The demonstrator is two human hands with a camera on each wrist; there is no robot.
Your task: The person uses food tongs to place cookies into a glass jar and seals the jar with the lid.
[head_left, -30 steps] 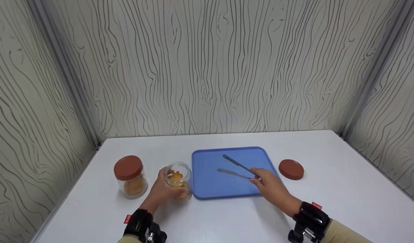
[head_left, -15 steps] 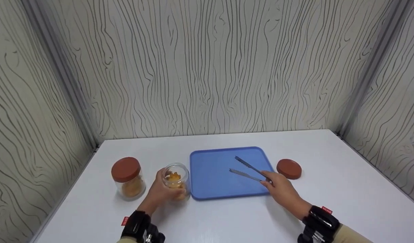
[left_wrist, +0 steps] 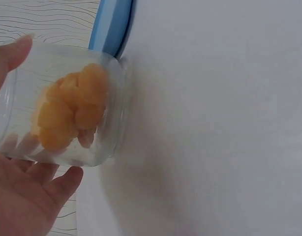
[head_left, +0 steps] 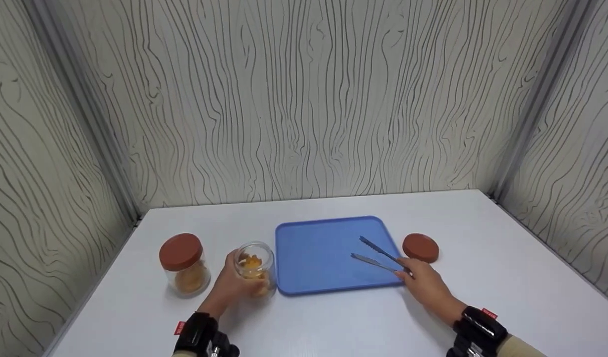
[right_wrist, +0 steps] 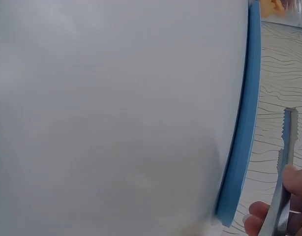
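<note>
My left hand (head_left: 229,287) grips a clear, lidless jar (head_left: 267,271) beside the tray's left edge, fingers and thumb on opposite sides. Orange-yellow pieces (left_wrist: 72,108) fill its lower part; one star-shaped edge shows through the mouth. Whether the jar's base touches the table is unclear. My right hand (head_left: 427,287) holds metal tongs (head_left: 377,248) by their rear end over the right part of the blue tray (head_left: 324,267). The tongs' toothed arms are spread, pointing to the back left, with nothing between them.
A second jar (head_left: 190,280) with a red-brown lid and yellowish contents stands at the left. One loose red-brown lid (head_left: 420,248) lies right of the tray, close to my right hand. Wood-patterned panels (head_left: 304,99) enclose the back and sides of the white table (head_left: 324,322).
My right hand has drawn the tongs to the right across the tray and slightly toward me. My left hand keeps its hold on the jar; the whole view has shifted slightly.
</note>
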